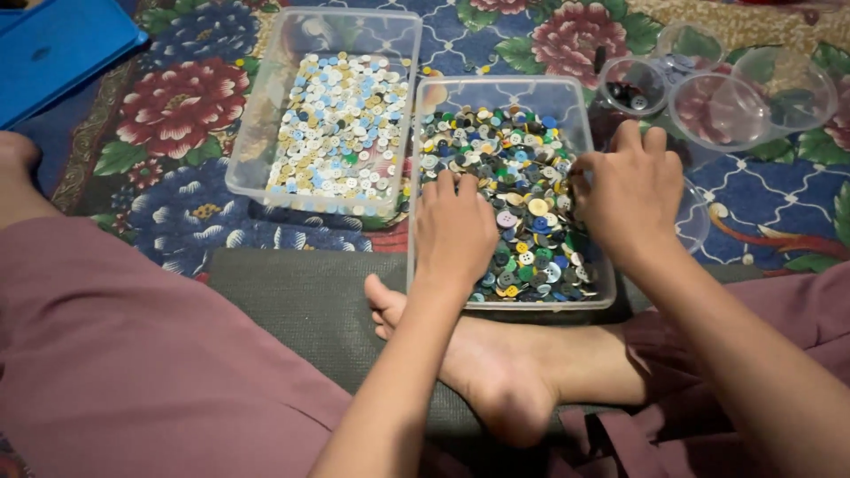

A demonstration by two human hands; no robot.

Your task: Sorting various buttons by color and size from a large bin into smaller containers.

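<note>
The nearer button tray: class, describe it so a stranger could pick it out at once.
On the flowered rug lie two clear plastic trays. The nearer button tray sits by the bare foot, with the left hand and right hand in it. It holds dark mixed-colour buttons; the other tray holds pale ones.

Both forearms reach forward, palms down. The left hand [454, 232] lies flat with fingers together. The right hand [627, 195] is cupped, fingertips curled inward.
</note>
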